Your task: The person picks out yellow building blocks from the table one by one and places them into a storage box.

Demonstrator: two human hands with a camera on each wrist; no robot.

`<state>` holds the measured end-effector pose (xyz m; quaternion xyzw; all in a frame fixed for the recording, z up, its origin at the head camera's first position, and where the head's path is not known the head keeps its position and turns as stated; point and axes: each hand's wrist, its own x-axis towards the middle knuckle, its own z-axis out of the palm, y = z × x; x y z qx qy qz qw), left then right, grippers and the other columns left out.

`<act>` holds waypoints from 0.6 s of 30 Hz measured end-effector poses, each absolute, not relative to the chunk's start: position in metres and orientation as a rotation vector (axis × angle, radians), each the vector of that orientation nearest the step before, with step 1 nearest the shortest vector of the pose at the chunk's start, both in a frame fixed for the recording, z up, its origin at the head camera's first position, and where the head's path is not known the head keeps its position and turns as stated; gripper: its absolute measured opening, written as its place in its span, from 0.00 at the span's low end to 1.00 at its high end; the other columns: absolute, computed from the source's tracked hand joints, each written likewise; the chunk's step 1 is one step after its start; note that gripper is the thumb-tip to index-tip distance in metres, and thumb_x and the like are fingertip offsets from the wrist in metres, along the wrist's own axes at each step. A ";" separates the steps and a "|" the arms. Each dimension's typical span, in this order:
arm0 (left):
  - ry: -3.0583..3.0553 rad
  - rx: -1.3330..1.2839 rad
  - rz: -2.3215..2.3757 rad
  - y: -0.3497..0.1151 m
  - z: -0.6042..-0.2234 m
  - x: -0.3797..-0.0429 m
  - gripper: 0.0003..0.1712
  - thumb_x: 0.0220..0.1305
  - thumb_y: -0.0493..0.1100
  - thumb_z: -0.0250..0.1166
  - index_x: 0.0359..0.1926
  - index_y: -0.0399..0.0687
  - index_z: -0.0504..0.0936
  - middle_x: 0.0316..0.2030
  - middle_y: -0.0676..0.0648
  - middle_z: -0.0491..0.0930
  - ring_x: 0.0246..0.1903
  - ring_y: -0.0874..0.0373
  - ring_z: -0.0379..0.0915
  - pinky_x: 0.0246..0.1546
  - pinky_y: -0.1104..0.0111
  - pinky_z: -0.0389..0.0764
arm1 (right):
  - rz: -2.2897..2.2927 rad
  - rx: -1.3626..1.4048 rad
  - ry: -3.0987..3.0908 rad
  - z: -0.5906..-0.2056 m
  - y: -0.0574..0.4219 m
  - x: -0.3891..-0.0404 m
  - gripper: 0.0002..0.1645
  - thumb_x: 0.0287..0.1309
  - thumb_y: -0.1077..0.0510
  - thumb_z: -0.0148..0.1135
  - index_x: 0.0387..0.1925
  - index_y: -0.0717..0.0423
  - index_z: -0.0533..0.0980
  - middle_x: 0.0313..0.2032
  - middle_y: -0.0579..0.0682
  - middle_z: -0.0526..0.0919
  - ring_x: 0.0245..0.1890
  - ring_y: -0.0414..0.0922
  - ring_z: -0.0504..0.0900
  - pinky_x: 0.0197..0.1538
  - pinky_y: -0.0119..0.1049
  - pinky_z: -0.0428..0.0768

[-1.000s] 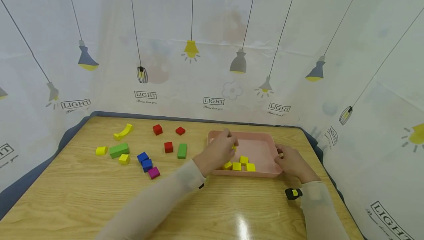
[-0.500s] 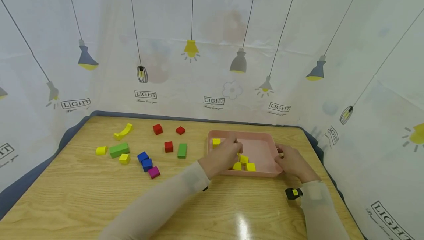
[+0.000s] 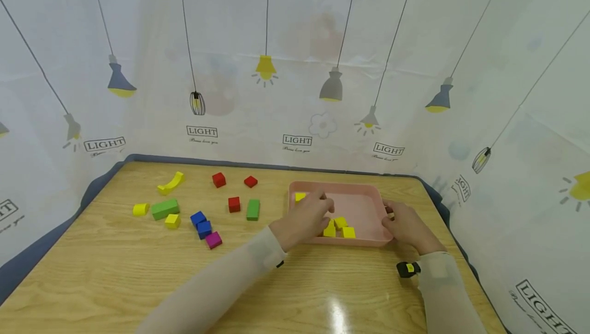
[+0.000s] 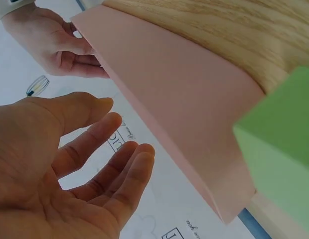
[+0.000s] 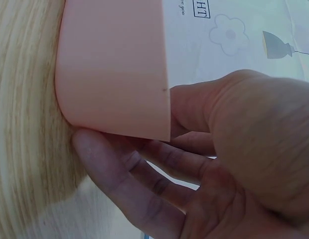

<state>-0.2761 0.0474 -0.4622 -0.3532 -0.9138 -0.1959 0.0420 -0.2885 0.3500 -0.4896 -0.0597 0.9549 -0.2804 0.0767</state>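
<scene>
A pink tray [image 3: 364, 206] holds several yellow blocks [image 3: 348, 232], most near its front wall and one at the back left corner. Above the tray's left half is my left hand [image 3: 306, 220], hiding part of the inside. Its fingers are loosely bent, and in the left wrist view the thumb and fingertips [image 4: 113, 119] stand apart with nothing between them. My right hand [image 3: 410, 226] grips the tray's right wall. The right wrist view shows the thumb over the rim and the other fingers [image 5: 102, 164] on the opposite side of the wall, low by the table.
Left of the tray lie red blocks [image 3: 234, 204], green blocks [image 3: 165, 209], blue blocks [image 3: 204, 229], a magenta block [image 3: 214, 240] and yellow pieces [image 3: 172, 221], one a curved arch [image 3: 171, 184]. A patterned cloth [image 3: 295, 103] stands behind the wooden table [image 3: 239, 283].
My left hand moved right and toward the tray's front, then slightly back left, uncovering the back-left yellow block. The yellow block at its fingertips one second ago no longer shows there. The right hand stayed.
</scene>
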 end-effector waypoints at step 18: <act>-2.801 -0.739 -0.505 -0.046 -0.455 -0.290 0.13 0.67 0.46 0.69 0.50 0.51 0.83 0.47 0.49 0.73 0.36 0.58 0.69 0.33 0.71 0.77 | -0.868 -0.194 2.860 -0.486 0.348 -0.285 0.37 0.67 0.63 0.55 0.74 0.64 0.58 0.61 0.65 0.75 0.51 0.55 0.80 0.40 0.39 0.83</act>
